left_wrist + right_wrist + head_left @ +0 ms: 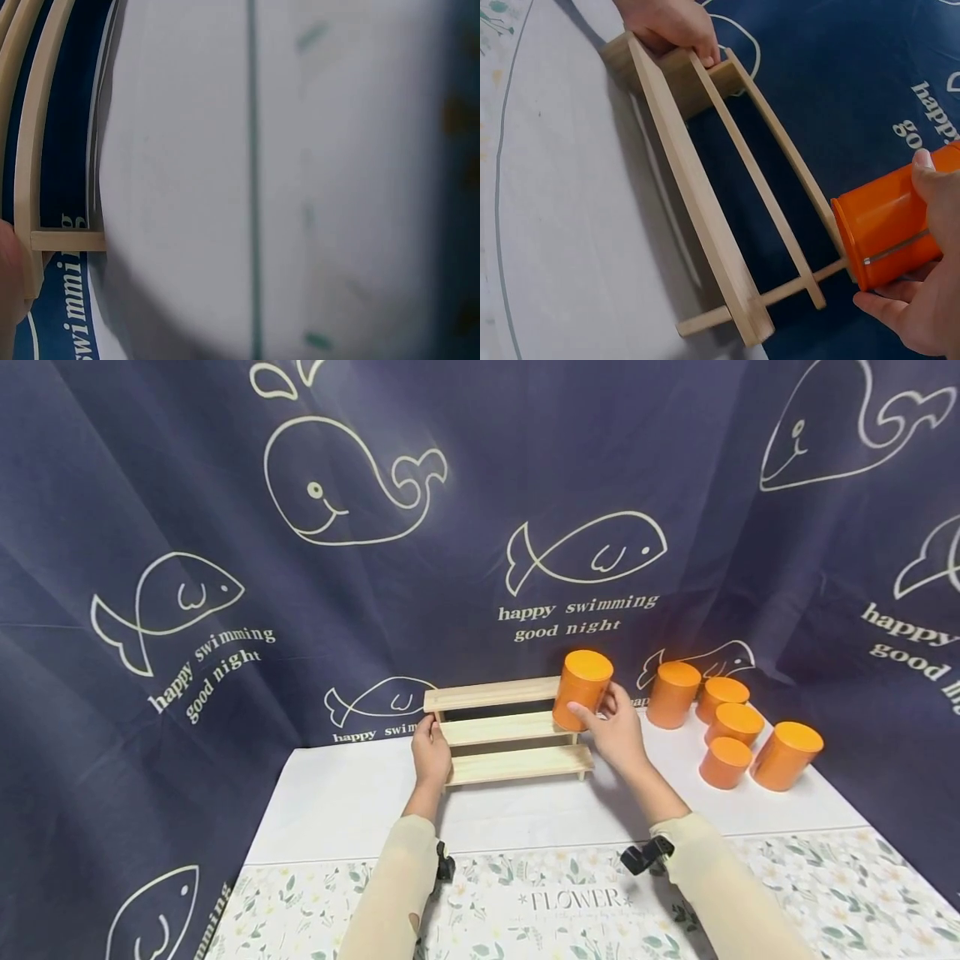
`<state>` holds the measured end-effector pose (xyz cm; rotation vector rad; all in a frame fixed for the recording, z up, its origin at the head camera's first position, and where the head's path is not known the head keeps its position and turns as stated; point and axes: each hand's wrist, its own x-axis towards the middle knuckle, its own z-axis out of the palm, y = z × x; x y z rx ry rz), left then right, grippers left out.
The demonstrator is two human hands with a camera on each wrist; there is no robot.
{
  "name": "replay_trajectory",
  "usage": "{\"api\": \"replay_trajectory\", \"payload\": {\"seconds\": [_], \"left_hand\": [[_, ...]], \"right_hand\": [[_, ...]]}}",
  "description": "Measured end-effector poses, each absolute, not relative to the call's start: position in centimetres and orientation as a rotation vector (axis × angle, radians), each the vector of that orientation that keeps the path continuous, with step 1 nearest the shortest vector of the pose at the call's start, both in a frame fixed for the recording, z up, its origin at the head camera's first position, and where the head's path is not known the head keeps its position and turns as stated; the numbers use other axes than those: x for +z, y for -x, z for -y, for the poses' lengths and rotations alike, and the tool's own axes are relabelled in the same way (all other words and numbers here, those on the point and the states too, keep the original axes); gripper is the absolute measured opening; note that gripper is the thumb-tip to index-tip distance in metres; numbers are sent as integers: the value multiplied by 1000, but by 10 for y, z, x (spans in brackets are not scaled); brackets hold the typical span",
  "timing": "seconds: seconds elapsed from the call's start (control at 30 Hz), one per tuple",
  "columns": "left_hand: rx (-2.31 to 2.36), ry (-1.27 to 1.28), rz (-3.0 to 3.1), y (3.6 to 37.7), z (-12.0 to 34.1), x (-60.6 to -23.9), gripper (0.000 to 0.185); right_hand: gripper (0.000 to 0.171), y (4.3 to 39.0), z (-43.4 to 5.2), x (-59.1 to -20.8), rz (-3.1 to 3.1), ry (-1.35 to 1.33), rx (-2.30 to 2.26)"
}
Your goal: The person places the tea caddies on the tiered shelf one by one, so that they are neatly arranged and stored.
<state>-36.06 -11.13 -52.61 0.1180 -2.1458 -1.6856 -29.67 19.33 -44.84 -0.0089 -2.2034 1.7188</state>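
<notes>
We see bare worktop (352,802) in front of the rack (510,731) and to its left, open for a reach. Our left hand (431,752) blocks the rack's left end; our right hand (617,727) and its can (581,689) crowd the right end. Five cans (731,727) cluster near the rack's right side, leaving a gap of worktop between. The curtain (480,527) closes the back.

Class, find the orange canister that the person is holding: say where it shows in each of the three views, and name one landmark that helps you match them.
Head: the held orange canister is right of centre, gripped by the right hand at the right end of the wooden rack's top shelf.
Left wrist: not in it.
Right wrist: at the right edge, lying sideways in the picture, lid toward the rack.
Shared landmark: the wooden rack.
</notes>
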Motion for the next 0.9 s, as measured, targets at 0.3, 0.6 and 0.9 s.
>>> {"api": "replay_trajectory", "payload": {"seconds": [0.3,0.6,0.9], "left_hand": [[-1669,-107,2158,359,110,-525,37],[-1690,-135,2149,360,110,-527,36],[-1672,-125,2147,360,110,-526,35]], "right_hand": [[75,289,-175,-432,2151,-49,1784],[79,305,-168,-435,2105,-96,1772],[80,333,-164,-457,2168,-87,1588]]}}
